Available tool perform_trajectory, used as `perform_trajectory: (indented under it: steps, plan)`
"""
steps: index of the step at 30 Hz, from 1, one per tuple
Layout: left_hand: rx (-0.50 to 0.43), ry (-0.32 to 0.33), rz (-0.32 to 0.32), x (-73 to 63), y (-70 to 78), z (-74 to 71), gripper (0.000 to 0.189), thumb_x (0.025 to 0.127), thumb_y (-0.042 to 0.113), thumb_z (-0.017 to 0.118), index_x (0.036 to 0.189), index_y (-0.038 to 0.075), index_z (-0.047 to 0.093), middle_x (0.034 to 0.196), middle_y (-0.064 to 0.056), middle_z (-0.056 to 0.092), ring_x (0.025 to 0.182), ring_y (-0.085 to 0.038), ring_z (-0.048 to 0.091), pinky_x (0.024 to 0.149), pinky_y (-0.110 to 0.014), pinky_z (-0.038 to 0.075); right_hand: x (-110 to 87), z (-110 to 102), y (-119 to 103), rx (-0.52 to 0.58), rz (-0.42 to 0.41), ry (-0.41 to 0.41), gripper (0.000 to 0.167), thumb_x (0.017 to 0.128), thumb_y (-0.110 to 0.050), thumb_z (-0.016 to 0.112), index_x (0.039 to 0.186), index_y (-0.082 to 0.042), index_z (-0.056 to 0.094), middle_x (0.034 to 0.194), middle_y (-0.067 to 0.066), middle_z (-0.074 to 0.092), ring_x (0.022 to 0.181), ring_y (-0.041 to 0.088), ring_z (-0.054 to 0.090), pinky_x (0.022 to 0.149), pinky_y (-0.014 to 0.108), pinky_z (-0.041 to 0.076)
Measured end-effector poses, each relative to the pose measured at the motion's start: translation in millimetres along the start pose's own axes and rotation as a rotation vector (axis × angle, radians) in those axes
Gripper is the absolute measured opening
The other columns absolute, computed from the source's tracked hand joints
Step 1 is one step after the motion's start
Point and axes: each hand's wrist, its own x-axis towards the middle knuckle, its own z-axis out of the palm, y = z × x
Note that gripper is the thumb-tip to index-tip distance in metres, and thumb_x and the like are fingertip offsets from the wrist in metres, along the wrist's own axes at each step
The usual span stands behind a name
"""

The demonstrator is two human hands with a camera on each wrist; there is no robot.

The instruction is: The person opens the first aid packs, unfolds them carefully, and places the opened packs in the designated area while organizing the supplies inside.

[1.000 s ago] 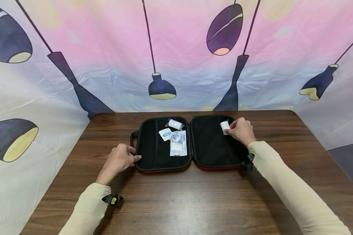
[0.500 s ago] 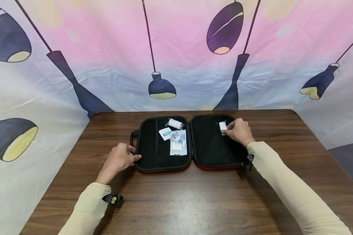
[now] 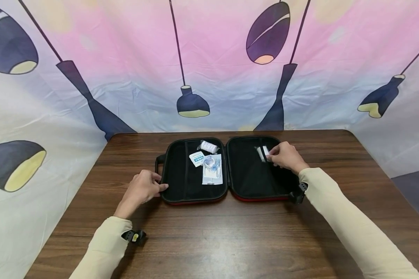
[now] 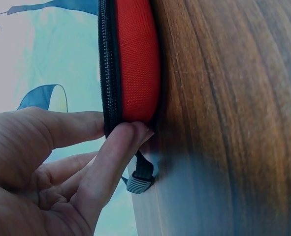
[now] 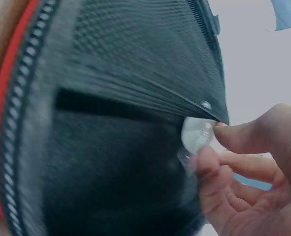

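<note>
A zippered first-aid case (image 3: 174, 174), black inside and red outside, lies spread flat on the table. My left hand (image 3: 141, 190) pinches its left edge; in the left wrist view the thumb and a finger grip the zipper rim and red shell (image 4: 138, 64). Over the right half, my right hand (image 3: 288, 157) pinches a white bandage roll (image 5: 197, 133) in clear wrap. The elastic edge of a black mesh pocket (image 5: 135, 88) is stretched up at the fingers, and part of the roll lies behind the mesh.
In the left half lie another wrapped bandage roll (image 3: 208, 147), a small white-and-blue packet (image 3: 196, 158), a flat clear packet (image 3: 212, 178) and a roll of tape (image 3: 208, 162) on it. A carry handle (image 3: 157, 162) sticks out left. A printed cloth (image 3: 153, 108) hangs behind the wooden table (image 3: 209, 240).
My right hand has moved the bandage roll slightly left, and part of it has slipped behind the mesh pocket's edge. The left hand stays at the case's edge.
</note>
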Motion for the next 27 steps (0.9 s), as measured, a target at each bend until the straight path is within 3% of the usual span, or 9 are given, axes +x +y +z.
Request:
perform_trajectory:
  steps: [5, 11, 21, 27]
  plan:
    - [0.006, 0.001, 0.002, 0.1, 1.6, -1.2, 0.050, 0.093, 0.024, 0.075, 0.129, -0.009, 0.062, 0.079, -0.006, 0.071, 0.073, -0.019, 0.074, 0.063, -0.035, 0.054, 2.1, -5, 2, 0.049, -0.022, -0.003, 0.028, 0.100, -0.009, 0.059, 0.118, 0.011, 0.069, 0.085, 0.017, 0.071, 0.064, 0.021, 0.063, 0.055, 0.031, 0.050]
    - [0.008, -0.009, 0.008, -1.4, 3.1, -0.5, 0.051, 0.094, 0.023, 0.075, 0.129, -0.010, 0.061, 0.078, -0.006, 0.070, 0.072, -0.020, 0.074, 0.061, -0.035, 0.054, 4.4, 1, 3, 0.076, -0.026, 0.016, 0.027, 0.099, -0.005, 0.059, 0.118, 0.012, 0.069, 0.084, 0.017, 0.072, 0.064, 0.019, 0.064, 0.053, 0.029, 0.049]
    - [0.011, -0.003, 0.013, -1.0, 0.7, 0.1, 0.051, 0.094, 0.024, 0.075, 0.129, -0.011, 0.061, 0.076, -0.005, 0.070, 0.071, -0.020, 0.074, 0.061, -0.036, 0.053, 5.0, 12, -1, 0.114, -0.042, 0.001, 0.032, 0.098, 0.001, 0.054, 0.125, 0.014, 0.063, 0.097, 0.025, 0.071, 0.064, 0.019, 0.064, 0.051, 0.029, 0.048]
    - [0.008, 0.001, 0.009, 0.0, 0.6, 1.1, 0.050, 0.094, 0.023, 0.075, 0.129, -0.009, 0.062, 0.076, -0.005, 0.070, 0.072, -0.019, 0.074, 0.061, -0.034, 0.054, 3.5, 5, 1, 0.103, -0.009, -0.013, 0.029, 0.098, -0.002, 0.057, 0.123, 0.012, 0.065, 0.090, 0.020, 0.070, 0.063, 0.019, 0.063, 0.052, 0.030, 0.049]
